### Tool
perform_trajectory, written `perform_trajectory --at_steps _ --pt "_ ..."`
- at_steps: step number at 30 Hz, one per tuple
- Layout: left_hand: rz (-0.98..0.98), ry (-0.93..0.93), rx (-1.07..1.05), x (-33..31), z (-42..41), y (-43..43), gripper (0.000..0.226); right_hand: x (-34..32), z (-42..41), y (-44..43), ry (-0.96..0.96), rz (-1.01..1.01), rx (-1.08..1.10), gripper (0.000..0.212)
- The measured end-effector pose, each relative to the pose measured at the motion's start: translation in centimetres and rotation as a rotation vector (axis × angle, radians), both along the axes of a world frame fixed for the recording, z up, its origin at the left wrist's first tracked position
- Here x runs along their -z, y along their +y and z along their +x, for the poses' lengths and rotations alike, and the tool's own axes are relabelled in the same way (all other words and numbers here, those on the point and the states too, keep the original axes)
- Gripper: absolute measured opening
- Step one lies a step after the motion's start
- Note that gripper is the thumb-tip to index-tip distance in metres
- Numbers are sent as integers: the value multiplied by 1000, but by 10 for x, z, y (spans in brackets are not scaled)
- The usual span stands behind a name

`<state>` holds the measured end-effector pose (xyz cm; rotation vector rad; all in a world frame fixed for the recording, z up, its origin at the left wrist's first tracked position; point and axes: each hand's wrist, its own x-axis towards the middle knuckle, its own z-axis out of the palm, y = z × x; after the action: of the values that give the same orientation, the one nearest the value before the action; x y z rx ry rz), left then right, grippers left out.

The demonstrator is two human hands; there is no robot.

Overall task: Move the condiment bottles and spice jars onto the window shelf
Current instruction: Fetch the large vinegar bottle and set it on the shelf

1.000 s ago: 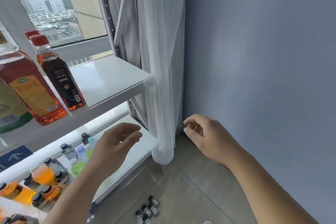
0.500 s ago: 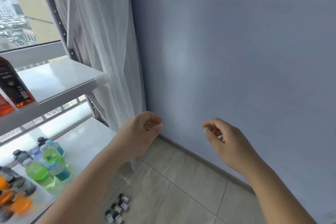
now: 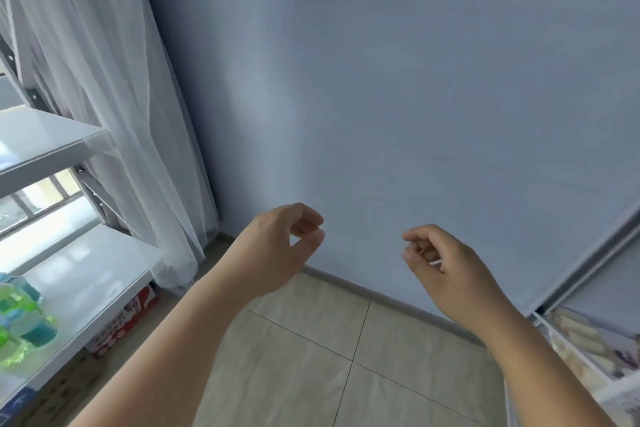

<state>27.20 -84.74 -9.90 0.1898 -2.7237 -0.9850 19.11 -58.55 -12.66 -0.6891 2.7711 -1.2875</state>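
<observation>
At 8 o'clock, blurred green and blue bottles (image 3: pixel 21 321) stand on the lower shelf (image 3: pixel 91 274), cut off by the left edge. Only a corner of the window shelf (image 3: pixel 45 146) shows, at 9 o'clock. The packages (image 3: pixel 588 340) at 4 o'clock are too smeared to identify. The left hand (image 3: pixel 277 250) and right hand (image 3: pixel 446 270) hang in mid-air, each grip released, fingers loosely curled, holding nothing.

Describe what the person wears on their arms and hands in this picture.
Nothing is worn. The left hand and right hand are bare: no gloves, and no rings that show. The left forearm and right forearm are uncovered to the frame's edge, with no sleeve, watch or bracelet in view.
</observation>
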Motion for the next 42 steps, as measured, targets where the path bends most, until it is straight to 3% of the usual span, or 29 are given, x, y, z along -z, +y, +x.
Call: perform_trajectory --at_steps 12,20,31,42 --pt "103 -7 157 -1 54 79 11 -17 92 88 12 -10 164 17" --pt "72 24 254 -13 60 190 9 -16 125 195 34 -40 249 20" --pt "52 34 388 -9 41 397 12 -24 133 398 39 35 303 21" --pt "1 45 502 -11 -16 510 10 -24 93 506 19 33 390 20"
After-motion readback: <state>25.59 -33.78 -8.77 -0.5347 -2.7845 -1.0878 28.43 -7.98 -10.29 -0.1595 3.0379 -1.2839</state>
